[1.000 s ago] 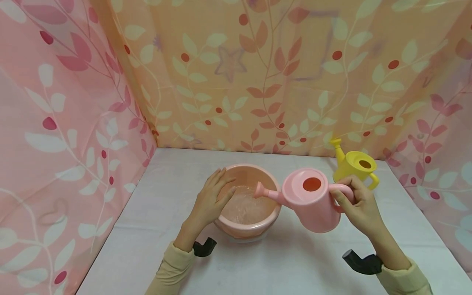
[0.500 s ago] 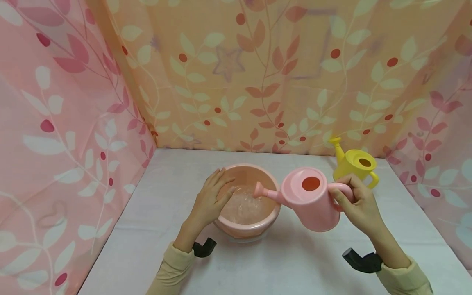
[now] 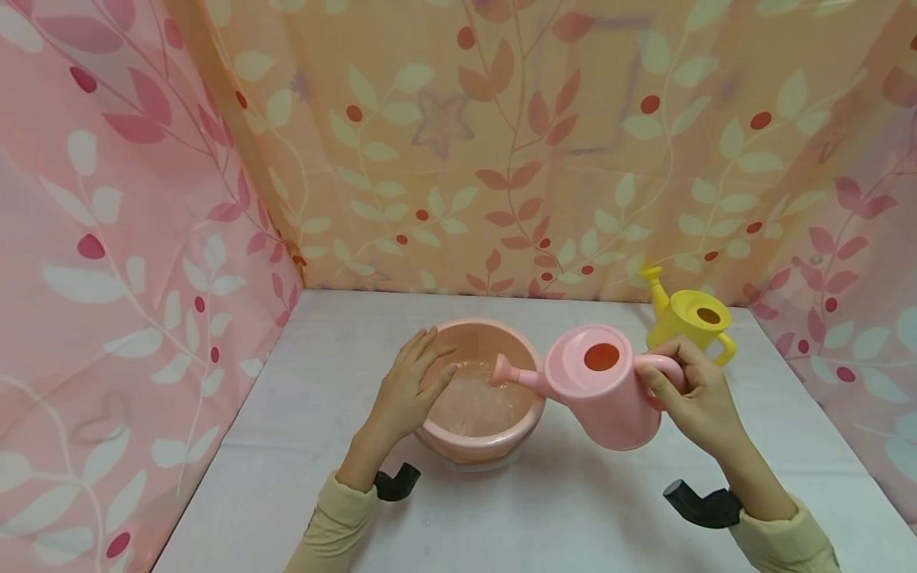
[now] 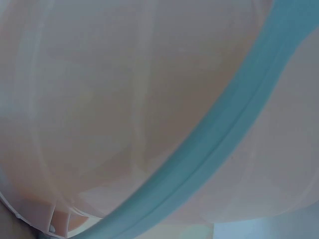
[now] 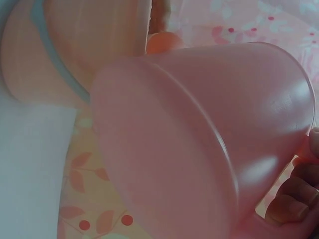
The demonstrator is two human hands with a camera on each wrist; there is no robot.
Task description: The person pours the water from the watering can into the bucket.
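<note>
My right hand [image 3: 695, 390] grips the handle of a pink watering can [image 3: 609, 414], held tilted with its spout over a pink bucket [image 3: 481, 440]. The spout's rose [image 3: 503, 371] is above water [image 3: 473, 406] in the bucket, whose surface is rippled. My left hand [image 3: 408, 387] rests at the bucket's left rim, fingers extended and thumb reaching inward over it. In the left wrist view the bucket's wall [image 4: 124, 99] fills the frame, crossed by a blue-green bail handle [image 4: 199, 154]. The right wrist view shows the can's base [image 5: 159, 144] and curled fingers [image 5: 291, 199] at its handle.
A yellow watering can [image 3: 688, 322] stands at the back right of the white-covered table [image 3: 322, 334], just beyond the right hand. Floral curtains [image 3: 458, 159] enclose the back and both sides. A black wrist camera mount [image 3: 705, 505] sits on the right forearm.
The pink watering can has shifted very slightly left over the bucket. The water churned half a second ago and now looks calmer. The left hand stays at the rim.
</note>
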